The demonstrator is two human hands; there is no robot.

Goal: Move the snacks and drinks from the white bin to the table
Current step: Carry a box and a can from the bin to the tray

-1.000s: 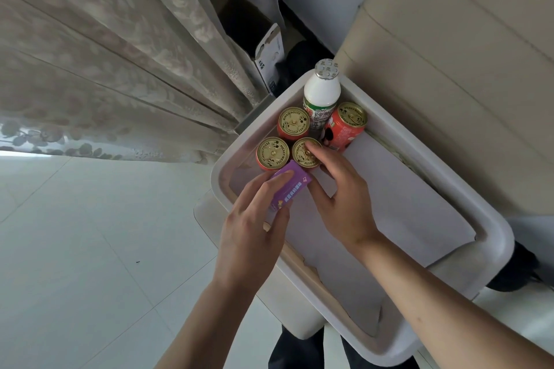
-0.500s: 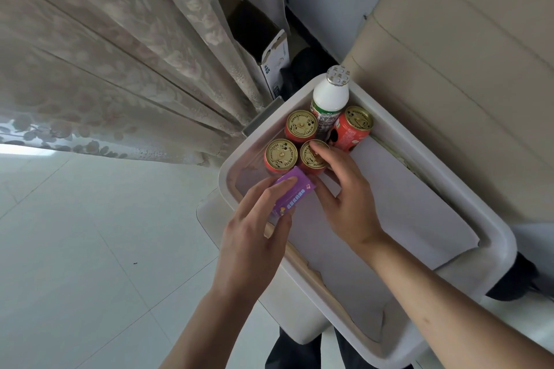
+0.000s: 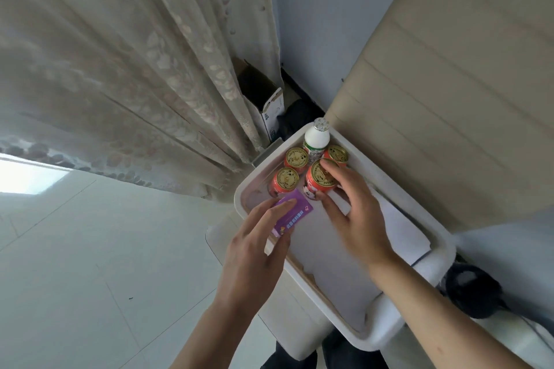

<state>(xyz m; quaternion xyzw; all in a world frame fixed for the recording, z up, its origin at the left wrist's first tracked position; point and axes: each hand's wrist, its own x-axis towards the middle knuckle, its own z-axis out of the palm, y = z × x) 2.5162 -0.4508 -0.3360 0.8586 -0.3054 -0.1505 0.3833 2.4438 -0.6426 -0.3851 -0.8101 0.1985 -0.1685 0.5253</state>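
Note:
The white bin [image 3: 418,207] holds several red cans with gold lids and a white bottle [image 3: 316,138] at its far end. My right hand [image 3: 352,213] grips one red can [image 3: 319,179], raised above the others. Two more cans [image 3: 287,181] [image 3: 296,158] stand to its left, and another can [image 3: 338,154] stands behind it. My left hand [image 3: 254,246] pinches a purple snack box [image 3: 293,215] over the bin's near left rim. White paper [image 3: 323,263] lines the bin floor.
A patterned curtain [image 3: 120,84] hangs on the left, with an open cardboard box [image 3: 263,99] behind the bin. A beige padded panel [image 3: 449,69] rises on the right. White tiled floor [image 3: 75,263] spreads to the left. A dark object [image 3: 473,290] lies at the right.
My right hand has closed round a red can and lifted it above the others. My left hand still holds the purple box. The camera has tilted up.

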